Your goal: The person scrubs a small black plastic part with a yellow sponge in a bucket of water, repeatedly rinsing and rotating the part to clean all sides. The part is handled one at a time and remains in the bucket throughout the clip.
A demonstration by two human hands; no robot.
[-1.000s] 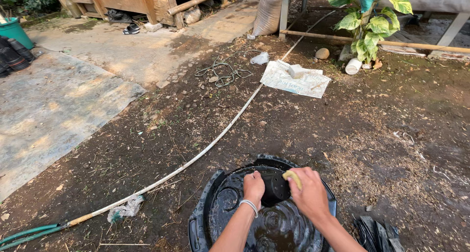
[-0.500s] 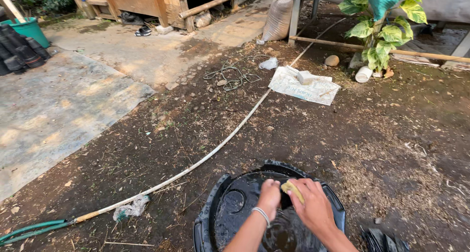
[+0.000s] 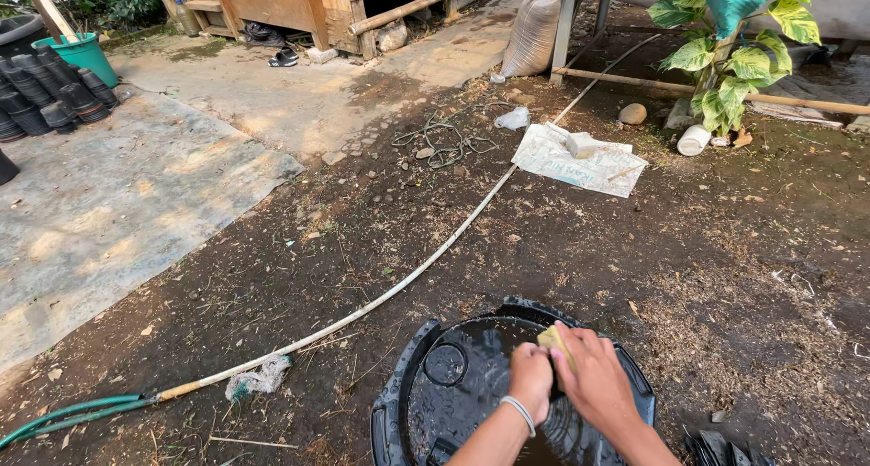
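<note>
A black round plastic tub point(image 3: 408, 375) with water in it stands on the dirt at the bottom of the view. My right hand point(image 3: 594, 384) is closed on a yellow sponge point(image 3: 551, 337) over the tub's far side. My left hand point(image 3: 530, 375), with a pale band at the wrist, sits curled against the right hand and seems to touch the sponge. Both hands are above the dark wet inside of the tub.
A long pale hose point(image 3: 426, 267) runs diagonally across the dirt, ending in a green part point(image 3: 63, 416) at lower left. A white sack point(image 3: 584, 163) lies beyond. Stacked black pots point(image 3: 45, 95), a green bucket point(image 3: 86, 57), a leafy plant point(image 3: 729, 58) and a wooden structure point(image 3: 299, 4) stand at the back.
The view has shifted slightly, so the tub sits a little lower and further right. Both hands stay over the tub with the sponge, pressed closer together.
</note>
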